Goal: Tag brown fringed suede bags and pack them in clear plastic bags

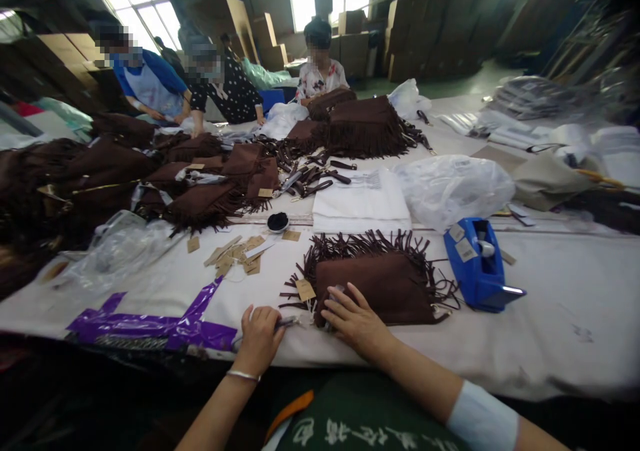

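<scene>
A brown fringed bag [375,287] lies flat near the table's front edge, with a tan tag [305,289] at its left end. My right hand [357,321] rests on the bag's left part with the fingers apart; something small and clear shows by its fingertips. Left of the bag, my left hand [260,334] has its fingers curled round a thin dark strip [287,321] with a metal end, which points toward the bag's corner. What this strip is, I cannot make out.
A blue tape dispenser [475,264] stands right of the bag. Loose tags [240,254], a small black-filled dish [278,221] and purple tape [150,324] lie left. Behind are white sheets [360,201], a plastic bag [455,184] and piled brown bags [115,171]. Several people work across the table.
</scene>
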Available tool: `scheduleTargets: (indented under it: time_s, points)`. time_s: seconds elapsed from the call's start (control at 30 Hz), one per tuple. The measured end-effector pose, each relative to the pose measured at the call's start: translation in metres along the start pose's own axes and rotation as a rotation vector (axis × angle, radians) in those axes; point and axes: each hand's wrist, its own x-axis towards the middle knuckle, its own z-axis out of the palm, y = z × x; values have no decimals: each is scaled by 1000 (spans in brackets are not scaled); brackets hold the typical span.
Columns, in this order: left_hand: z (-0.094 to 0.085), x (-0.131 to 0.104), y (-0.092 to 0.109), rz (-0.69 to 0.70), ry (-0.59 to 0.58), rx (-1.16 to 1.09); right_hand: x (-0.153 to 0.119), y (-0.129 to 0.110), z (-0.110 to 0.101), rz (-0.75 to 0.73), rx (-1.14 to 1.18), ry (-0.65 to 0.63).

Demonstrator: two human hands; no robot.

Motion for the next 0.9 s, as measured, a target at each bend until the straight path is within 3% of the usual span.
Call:
scheduleTargets:
  time_s: [0.2, 0.4, 0.57, 0.67, 0.77, 0.9]
  points:
    - [-1, 10, 11, -106, -38, -180, -18, -6, 9, 152, 61, -96]
    - [12, 52, 30, -183, 67, -220, -25, -15, 13, 161, 54, -102]
    - [24, 75, 26, -245, 85, -392, -22, -14, 7, 274, 232, -93]
    - [23, 64, 16, -220, 125, -476, -16, -10, -2, 373, 404, 1]
    - [15, 38, 15, -178, 224, -618, 1, -7, -6, 436, 545, 97]
    - [2, 4, 26, 2, 282, -707, 38, -11, 1, 389, 662, 100]
